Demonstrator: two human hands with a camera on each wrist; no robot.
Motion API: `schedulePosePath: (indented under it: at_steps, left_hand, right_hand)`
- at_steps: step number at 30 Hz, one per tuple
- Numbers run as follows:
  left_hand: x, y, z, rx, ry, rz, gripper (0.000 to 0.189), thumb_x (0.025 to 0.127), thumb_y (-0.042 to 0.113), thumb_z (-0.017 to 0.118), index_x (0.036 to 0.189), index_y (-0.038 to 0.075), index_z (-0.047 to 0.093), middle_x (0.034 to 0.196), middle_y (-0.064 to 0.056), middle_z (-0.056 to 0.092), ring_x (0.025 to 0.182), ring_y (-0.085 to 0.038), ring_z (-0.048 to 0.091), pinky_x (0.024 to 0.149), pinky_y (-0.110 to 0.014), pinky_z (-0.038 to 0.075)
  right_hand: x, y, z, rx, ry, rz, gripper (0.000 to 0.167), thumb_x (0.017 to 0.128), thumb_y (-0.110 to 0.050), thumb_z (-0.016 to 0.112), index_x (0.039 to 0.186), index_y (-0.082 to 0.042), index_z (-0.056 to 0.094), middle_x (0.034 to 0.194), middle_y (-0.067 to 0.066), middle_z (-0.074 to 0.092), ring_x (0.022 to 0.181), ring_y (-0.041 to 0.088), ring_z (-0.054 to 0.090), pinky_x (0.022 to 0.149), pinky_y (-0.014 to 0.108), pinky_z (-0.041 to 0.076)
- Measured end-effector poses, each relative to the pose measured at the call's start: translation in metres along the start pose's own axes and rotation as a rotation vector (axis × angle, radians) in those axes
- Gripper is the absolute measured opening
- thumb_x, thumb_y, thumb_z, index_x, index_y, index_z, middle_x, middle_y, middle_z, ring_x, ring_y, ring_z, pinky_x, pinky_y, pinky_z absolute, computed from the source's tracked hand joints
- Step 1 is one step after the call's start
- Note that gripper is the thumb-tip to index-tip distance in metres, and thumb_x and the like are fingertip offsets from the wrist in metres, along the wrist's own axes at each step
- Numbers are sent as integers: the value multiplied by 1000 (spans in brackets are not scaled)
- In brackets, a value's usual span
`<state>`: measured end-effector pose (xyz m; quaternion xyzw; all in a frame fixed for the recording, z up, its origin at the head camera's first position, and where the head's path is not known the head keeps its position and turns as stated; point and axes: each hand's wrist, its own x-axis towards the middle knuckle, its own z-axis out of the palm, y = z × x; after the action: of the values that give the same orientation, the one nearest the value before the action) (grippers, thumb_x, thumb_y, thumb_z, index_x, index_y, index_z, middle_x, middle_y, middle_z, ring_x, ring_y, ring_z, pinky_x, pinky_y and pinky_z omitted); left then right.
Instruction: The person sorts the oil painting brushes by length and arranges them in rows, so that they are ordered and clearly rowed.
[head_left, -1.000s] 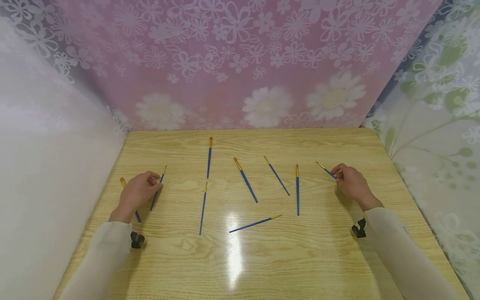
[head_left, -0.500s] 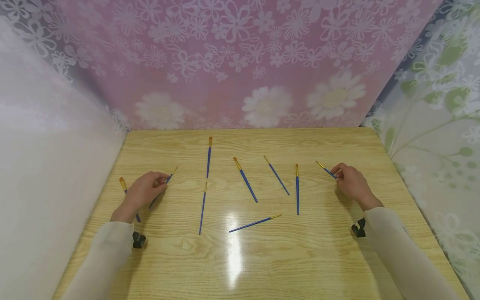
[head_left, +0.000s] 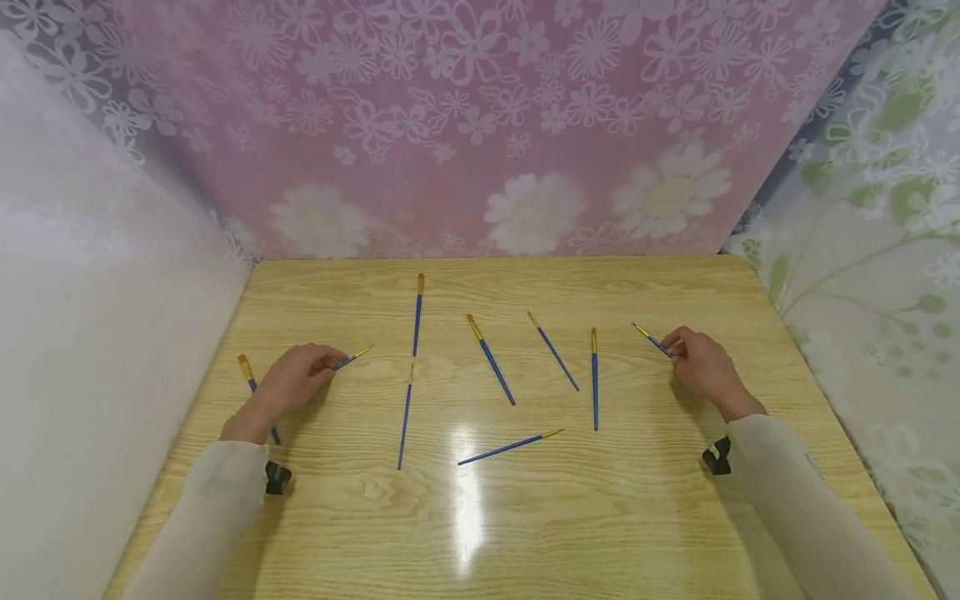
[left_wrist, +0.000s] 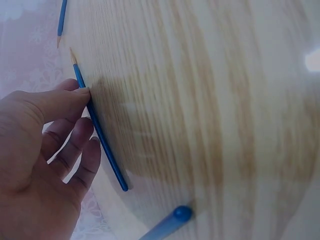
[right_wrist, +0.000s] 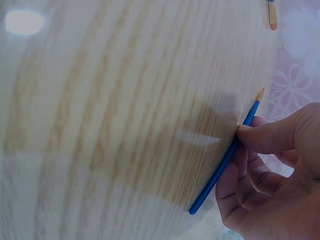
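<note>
In the head view, the left arm runs up from the lower left corner in a pale sleeve (head_left: 191, 500), and the left hand (head_left: 288, 383) sits left of centre, palm down, fingers pointing right. Its thumb and forefinger pinch a thin paintbrush (head_left: 345, 362), whose tip points right and slightly up; in the left wrist view the other fingers curl loosely behind the handle. A wider brush (head_left: 245, 367) lies partly hidden beneath this hand and wrist.

The right arm slants in from the lower right, and the right hand (head_left: 703, 365) is right of centre, its fingers pointing to the upper left. Thumb and fingertips pinch another paintbrush (head_left: 651, 335), tip toward the upper left, the remaining fingers bent under. Between the hands, six more brushes (head_left: 491, 362) lie apart on the wooden table (head_left: 570, 517).
</note>
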<state>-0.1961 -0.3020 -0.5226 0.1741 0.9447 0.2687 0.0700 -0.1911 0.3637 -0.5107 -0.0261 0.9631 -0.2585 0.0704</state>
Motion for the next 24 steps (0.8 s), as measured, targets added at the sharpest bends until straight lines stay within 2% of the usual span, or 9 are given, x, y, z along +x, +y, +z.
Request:
schedulePosePath:
  at_steps: [7,17,24]
  left_hand:
    - [0,0,0,7,-6,3,30,105,-1,67,135,-1,71,124,-22,76,111,-41,73,95,-59,60]
    - [-2,2,-1,35,-11,-53,29,108,8,67,136,1,71,117,-17,76,106,-37,74,94,-59,59]
    - [-3,5,-3,40,-15,-71,27,110,9,64,134,1,72,122,-20,76,106,-36,73,93,-58,59]
  right_hand:
    - [0,0,1,4,1,7,28,101,5,55,128,9,62,116,34,68,105,51,65,87,65,51]
    - [1,2,1,3,11,-3,27,101,5,56,127,9,62,114,33,69,103,50,66,87,66,52]
    - [0,0,0,5,6,1,27,101,5,56,127,9,62,114,33,69,103,49,66,87,65,52]
